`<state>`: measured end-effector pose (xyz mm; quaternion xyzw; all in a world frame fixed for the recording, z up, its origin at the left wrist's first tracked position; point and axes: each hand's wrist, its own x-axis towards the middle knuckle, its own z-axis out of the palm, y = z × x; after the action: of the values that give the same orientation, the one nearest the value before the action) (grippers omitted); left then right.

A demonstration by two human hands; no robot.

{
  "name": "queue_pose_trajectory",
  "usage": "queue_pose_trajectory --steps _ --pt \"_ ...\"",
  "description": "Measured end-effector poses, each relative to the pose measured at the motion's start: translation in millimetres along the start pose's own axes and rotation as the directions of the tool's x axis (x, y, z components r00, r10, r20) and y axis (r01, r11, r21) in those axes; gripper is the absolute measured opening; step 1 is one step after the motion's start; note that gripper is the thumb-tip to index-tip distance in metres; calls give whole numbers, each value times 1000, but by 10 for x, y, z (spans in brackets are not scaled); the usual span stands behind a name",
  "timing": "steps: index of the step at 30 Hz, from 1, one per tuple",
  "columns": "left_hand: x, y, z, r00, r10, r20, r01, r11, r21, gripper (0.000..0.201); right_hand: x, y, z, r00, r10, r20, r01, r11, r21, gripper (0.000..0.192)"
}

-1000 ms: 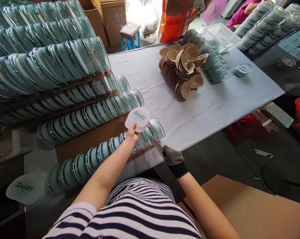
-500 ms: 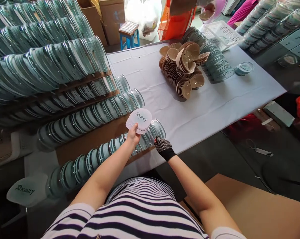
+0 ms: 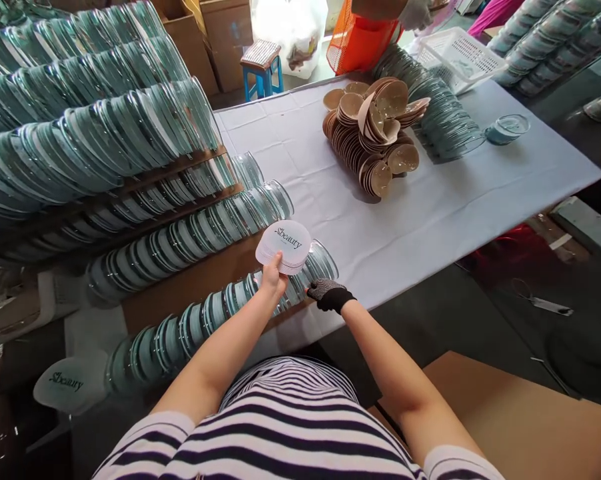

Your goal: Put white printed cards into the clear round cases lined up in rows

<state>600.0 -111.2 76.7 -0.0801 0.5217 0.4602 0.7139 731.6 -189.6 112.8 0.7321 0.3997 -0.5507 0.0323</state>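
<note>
My left hand [image 3: 274, 277] pinches a stack of white rounded cards [image 3: 286, 244], thumb on top; the uppermost card bears the printed word "beauty". Just right of it, my right hand [image 3: 325, 293], in a black dotted fingerless glove, has its fingers curled against the near edge of the front row of clear, shiny rounded pieces [image 3: 240, 298]. Whether a piece or a card sits between those fingertips is hidden. Pale sheets show between the clear pieces of this row. A similar printed card [image 3: 60, 385] stands at the row's lower left end.
More rows of clear pieces [image 3: 90, 133] rise in tiers on the left. Brown bowl-shaped pieces [image 3: 365, 147] are stacked on the white-covered table [image 3: 430, 227], beside another clear row [image 3: 443, 110]. A white basket [image 3: 480, 63] and a co-worker's gloved hand [image 3: 416, 15] are at the far side.
My right hand has shifted slightly left and down along the front row's edge. The cards stay in my left hand. The whole view has turned a little.
</note>
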Motion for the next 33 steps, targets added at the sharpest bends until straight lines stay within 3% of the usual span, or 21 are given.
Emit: queue_pose_trajectory --steps 2,3,5,6,10,12,13,15,17,18,20,21,22,23,26,28,30,33 --pt "-29 11 4 999 33 15 -33 999 13 40 -49 -86 -91 989 -16 -148 -19 973 -231 26" --pt "-52 24 -10 999 42 34 -43 999 27 39 -74 -124 -141 959 -56 -276 -25 959 -284 28" --pt "-110 57 -82 994 51 98 -58 996 70 41 -102 -182 -229 831 -168 -530 32 966 -256 38" --pt "-142 74 -138 990 50 134 -63 993 98 42 -103 -206 -257 769 -211 -603 94 971 -220 43" --pt "-245 121 -417 973 91 213 -132 974 185 45 -87 -322 -150 638 -441 -631 301 898 -322 58" --pt "-269 132 -525 971 124 205 -166 964 207 44 -103 -399 24 565 -533 -630 357 846 -395 56" --pt "-276 136 -558 971 131 202 -174 962 211 44 -115 -432 119 553 -550 -627 391 835 -387 51" --pt "-285 148 -572 969 103 226 -150 968 203 43 -137 -460 277 602 -506 -618 452 854 -259 40" --pt "-282 179 -524 968 51 248 -95 981 167 40 -169 -395 354 647 -365 -669 437 897 -67 36" --pt "-271 205 -486 972 34 234 -67 989 134 38 -202 -318 362 628 -267 -731 404 915 14 37" --pt "-222 281 -407 986 -8 166 -3 998 62 35 -331 -87 355 516 -94 -852 338 935 102 41" --pt "-183 326 -377 993 -30 116 28 999 24 35 -428 54 360 467 -51 -883 300 948 104 43" --pt "-138 371 -358 996 -57 70 58 998 -12 36 -541 196 384 454 -47 -890 250 965 77 44" --pt "-90 413 -350 996 -87 37 88 995 -40 36 -663 329 430 485 -79 -871 192 981 19 45" --pt "27 485 -379 991 -136 9 137 986 -93 38 -972 578 676 699 -192 -689 17 968 -252 42" --pt "62 485 -409 990 -138 21 139 985 -100 39 -1044 575 848 808 -183 -559 -56 922 -382 38" --pt "67 465 -428 990 -138 24 140 986 -91 38 -976 454 948 868 -139 -476 -103 889 -447 36" --pt "57 442 -431 991 -132 19 133 988 -74 37 -700 178 929 916 -84 -392 -129 863 -488 36"
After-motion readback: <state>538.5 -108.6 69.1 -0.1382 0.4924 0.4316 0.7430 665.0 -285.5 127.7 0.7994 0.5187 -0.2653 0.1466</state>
